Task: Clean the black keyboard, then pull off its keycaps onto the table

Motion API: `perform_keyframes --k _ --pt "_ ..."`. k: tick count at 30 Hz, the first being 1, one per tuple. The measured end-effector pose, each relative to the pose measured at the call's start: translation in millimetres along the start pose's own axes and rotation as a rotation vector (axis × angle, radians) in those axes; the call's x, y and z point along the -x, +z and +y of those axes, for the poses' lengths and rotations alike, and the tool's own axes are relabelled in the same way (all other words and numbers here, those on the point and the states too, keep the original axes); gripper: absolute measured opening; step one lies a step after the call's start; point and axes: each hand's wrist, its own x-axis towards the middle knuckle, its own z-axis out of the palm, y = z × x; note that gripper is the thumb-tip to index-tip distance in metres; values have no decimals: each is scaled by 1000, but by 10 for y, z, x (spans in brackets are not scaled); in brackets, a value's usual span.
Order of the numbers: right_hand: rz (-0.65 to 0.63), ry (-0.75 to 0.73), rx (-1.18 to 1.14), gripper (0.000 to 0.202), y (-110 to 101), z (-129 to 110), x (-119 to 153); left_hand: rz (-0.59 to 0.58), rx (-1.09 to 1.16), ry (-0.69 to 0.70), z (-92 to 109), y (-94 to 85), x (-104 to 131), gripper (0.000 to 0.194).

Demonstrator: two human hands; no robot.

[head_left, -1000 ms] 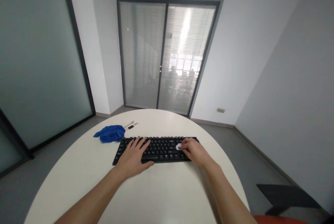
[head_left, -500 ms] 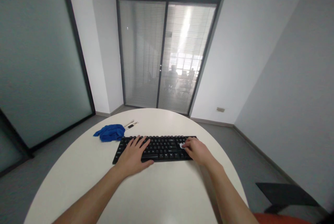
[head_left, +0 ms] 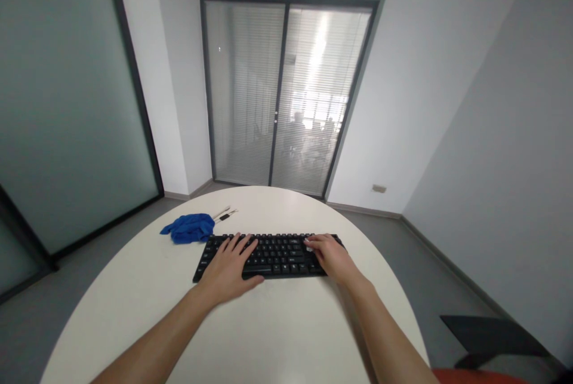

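A black keyboard (head_left: 277, 255) lies across the round table, its keys facing up. My left hand (head_left: 228, 264) rests on its left part with fingers spread, the thumb along the front edge. My right hand (head_left: 329, 255) is closed over the keys at the right part, with the fingers pinched on a small white wipe (head_left: 309, 247). Most of the wipe is hidden under the fingers. Behind the keyboard's left end sits a crumpled blue cloth (head_left: 190, 229).
Thin white sticks (head_left: 221, 212) and a small item with a black part (head_left: 225, 217) lie beside the cloth. The white round table (head_left: 268, 324) curves away on both sides. A black chair part (head_left: 492, 334) stands at the lower right. Glass doors (head_left: 277, 97) are beyond.
My right hand has shifted slightly left over the keys with the wipe, and less of the wipe shows. My left hand stays in place.
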Motion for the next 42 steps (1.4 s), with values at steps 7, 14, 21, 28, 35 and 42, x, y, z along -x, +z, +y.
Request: perform_keyframes --k 7,14,21,28,35,42 --pt "81 15 -5 45 44 -30 -34 12 3 0 -3 14 0 85" --pt "26 30 -47 34 53 -106 -63 7 8 -3 -6 20 -8 85" --pt "61 50 -17 37 29 -79 -67 9 -2 -2 8 -6 -2 85" --pt "48 42 -22 30 60 -78 -75 14 12 0 -8 14 -4 85" --pt "185 47 -56 37 132 -63 -111 -3 21 -4 3 -8 -5 86" --pt "38 67 -68 39 172 -84 -138 2 24 -5 16 -16 -7 85"
